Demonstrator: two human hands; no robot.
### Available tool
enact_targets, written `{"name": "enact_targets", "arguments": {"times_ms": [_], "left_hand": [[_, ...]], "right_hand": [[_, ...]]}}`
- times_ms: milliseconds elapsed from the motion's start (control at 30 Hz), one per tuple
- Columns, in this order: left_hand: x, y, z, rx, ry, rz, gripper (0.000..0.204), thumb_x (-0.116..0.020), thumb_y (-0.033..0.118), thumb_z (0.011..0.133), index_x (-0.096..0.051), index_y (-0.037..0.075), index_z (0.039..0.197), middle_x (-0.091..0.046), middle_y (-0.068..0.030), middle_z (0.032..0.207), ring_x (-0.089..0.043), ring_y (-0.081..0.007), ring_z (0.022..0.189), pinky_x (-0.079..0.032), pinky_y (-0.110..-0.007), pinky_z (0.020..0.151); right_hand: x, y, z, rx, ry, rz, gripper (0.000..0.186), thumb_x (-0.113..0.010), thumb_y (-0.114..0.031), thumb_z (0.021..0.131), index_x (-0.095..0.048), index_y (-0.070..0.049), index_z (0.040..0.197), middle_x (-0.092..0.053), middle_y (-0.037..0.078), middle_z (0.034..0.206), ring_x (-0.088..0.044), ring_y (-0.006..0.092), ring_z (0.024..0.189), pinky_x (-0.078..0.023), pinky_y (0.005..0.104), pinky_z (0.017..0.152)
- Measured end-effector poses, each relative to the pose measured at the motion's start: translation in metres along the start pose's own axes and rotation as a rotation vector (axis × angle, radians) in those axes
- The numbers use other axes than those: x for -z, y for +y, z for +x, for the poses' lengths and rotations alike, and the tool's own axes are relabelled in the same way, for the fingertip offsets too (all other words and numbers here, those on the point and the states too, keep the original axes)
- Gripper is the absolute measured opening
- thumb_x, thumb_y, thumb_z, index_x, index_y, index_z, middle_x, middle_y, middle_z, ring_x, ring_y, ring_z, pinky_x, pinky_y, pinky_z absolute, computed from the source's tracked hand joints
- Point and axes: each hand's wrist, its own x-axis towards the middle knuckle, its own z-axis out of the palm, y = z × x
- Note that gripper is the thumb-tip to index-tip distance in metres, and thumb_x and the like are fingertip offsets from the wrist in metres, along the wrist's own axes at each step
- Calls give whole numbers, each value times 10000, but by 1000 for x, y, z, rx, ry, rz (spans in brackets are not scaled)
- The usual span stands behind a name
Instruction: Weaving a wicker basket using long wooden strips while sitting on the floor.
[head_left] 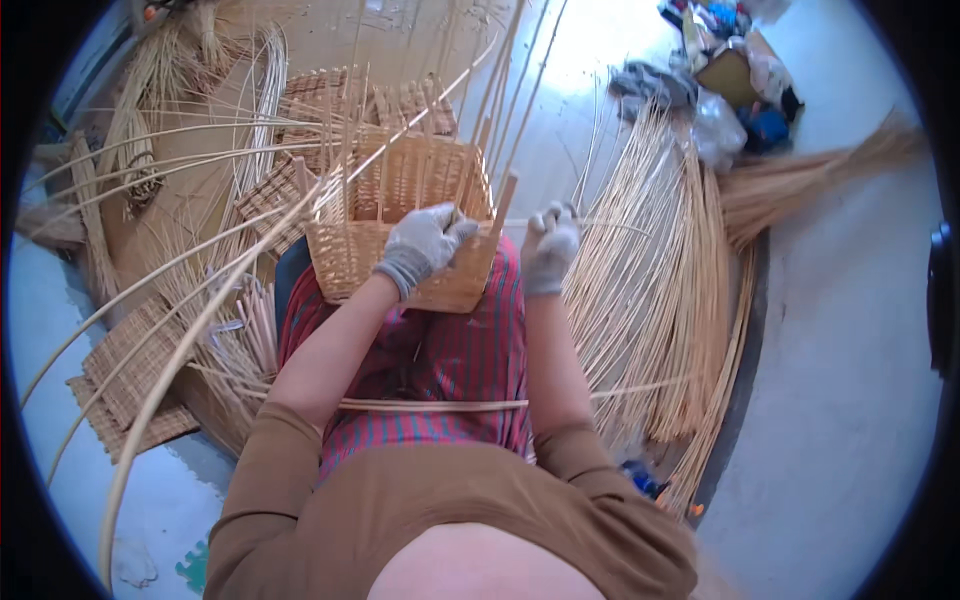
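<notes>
A half-woven rectangular wicker basket [340,262] rests on my lap, with long uncut canes rising and fanning out from its walls. My left hand [425,242], in a pale grey glove, is closed over the near wall's top edge, thumb and fingers pinched together at the weave. To the right of the basket, apart from it, my right hand [551,245] is raised in a matching glove, fingers curled into a fist. A thin cane strand [605,223] seems to run out from that fist toward the right; the grip itself is partly hidden. Thicker corner stakes [506,200] stand up from the basket.
A big bundle of loose canes [680,300] lies on the floor at my right, another bundle [820,180] beyond it. Woven panels [140,365] lie at left. Long canes [190,335] arc across my left side. Bags and cloth [735,85] are heaped at far right.
</notes>
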Motion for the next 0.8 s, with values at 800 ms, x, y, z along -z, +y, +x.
{"name": "enact_targets", "arguments": {"times_ms": [800], "left_hand": [[-33, 17, 3, -410, 239, 587, 774, -730, 208, 875, -375, 190, 1562, -694, -49, 855, -677, -240, 815, -504, -416, 786]], "right_hand": [[-73, 21, -136, 226, -466, -721, 207, -635, -219, 962, -686, -27, 1018, -704, 82, 844, -675, 234, 829, -540, 418, 776]]}}
